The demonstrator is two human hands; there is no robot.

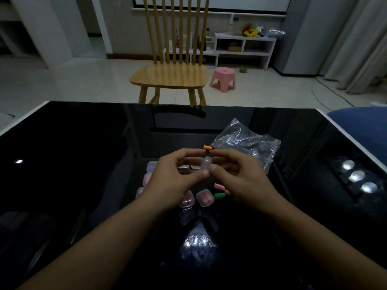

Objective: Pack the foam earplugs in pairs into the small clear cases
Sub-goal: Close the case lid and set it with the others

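Note:
Both hands meet above the middle of the black glass table (83, 164). My left hand (171, 181) and my right hand (240, 176) together pinch a small clear case (206, 164) between thumbs and fingertips. An orange earplug (208, 147) lies just beyond the fingertips. Under the hands, two closed cases with pink earplugs (205, 197) (187, 199) lie side by side. More clear cases (151, 165) peek out left of my left hand. A loose pink earplug (218, 186) and a green earplug (219, 195) lie beside my right hand.
A crumpled clear plastic bag (245, 141) lies behind my right hand. A wooden chair (169, 76) stands past the table's far edge, with a pink stool (223, 79) behind it. A blue seat (360, 122) is off the right corner.

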